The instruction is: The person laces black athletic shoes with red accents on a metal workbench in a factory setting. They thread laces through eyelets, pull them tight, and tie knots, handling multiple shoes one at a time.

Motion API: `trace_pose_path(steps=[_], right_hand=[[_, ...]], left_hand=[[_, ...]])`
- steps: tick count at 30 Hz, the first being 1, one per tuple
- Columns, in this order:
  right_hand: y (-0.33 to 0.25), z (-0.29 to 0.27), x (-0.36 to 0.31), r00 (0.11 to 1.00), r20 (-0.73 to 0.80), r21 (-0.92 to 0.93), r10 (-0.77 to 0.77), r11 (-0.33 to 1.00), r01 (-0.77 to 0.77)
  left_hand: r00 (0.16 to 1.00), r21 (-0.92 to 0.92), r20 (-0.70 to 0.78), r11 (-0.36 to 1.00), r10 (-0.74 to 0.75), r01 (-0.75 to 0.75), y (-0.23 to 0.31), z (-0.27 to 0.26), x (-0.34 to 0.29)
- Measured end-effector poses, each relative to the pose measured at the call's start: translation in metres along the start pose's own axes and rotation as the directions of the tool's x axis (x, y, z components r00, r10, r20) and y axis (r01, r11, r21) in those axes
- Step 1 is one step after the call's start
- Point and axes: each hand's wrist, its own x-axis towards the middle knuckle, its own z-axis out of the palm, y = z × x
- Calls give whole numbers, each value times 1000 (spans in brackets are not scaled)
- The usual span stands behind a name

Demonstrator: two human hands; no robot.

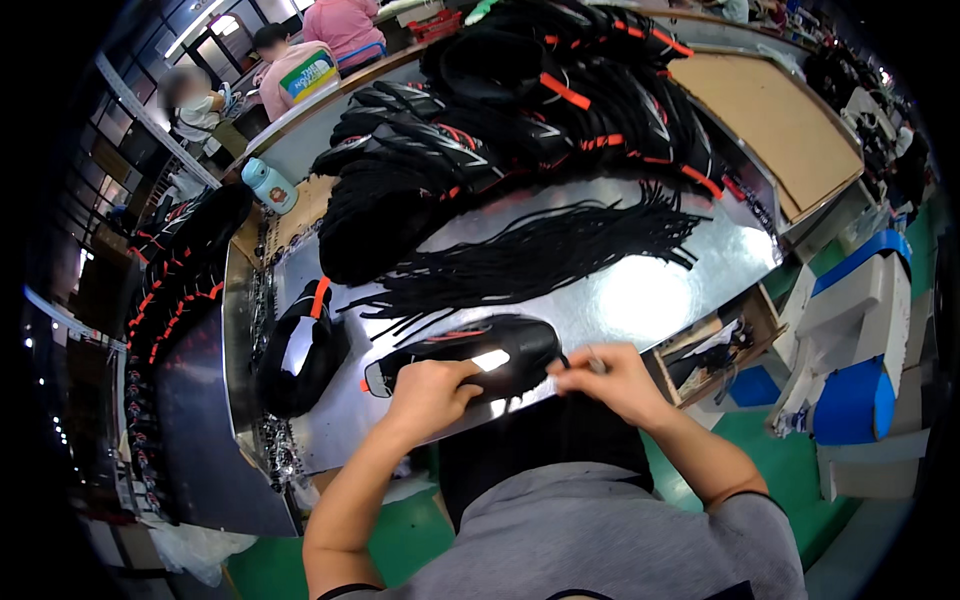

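A black shoe upper with red trim and a grey heel patch lies sideways on the shiny metal tabletop in front of me. My left hand grips its near edge, the index finger stretched along the side. Just past the toe end, my right hand is closed in a pinch. A thin black strand like a shoelace shows at its fingertips, and a small greyish piece, too small to name, sits between the fingers. Beyond the shoe spreads a bundle of black shoelaces. Another black shoe upper stands to the left.
Shoe uppers are heaped along the table's far side; more stand in a row at the left. A light blue bottle is at the far left corner. An open drawer juts out at right, beside a blue-and-white chair.
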Motion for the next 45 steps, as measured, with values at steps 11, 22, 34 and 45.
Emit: trace_pose_path(steps=[11,22,34,45], right_hand=[[-26,-14,56,966,-170,228,-193,946,229],[-92,-93,-21,716,-477,173,-510,744,645],[-47,-125,-76,724,-316,109,-613,734,670],[-78,-111,-97,773,469,-229,-427,787,574]], left_hand=[[978,-9,142,988,-154,157,-1,6,13],[894,-121,-353,961,-277,250,-32,-52,10],[738,-145,-593,945,-321,294,-41,-118,-14],[662,-242,-679,948,-318,206,-66,-141,-31]])
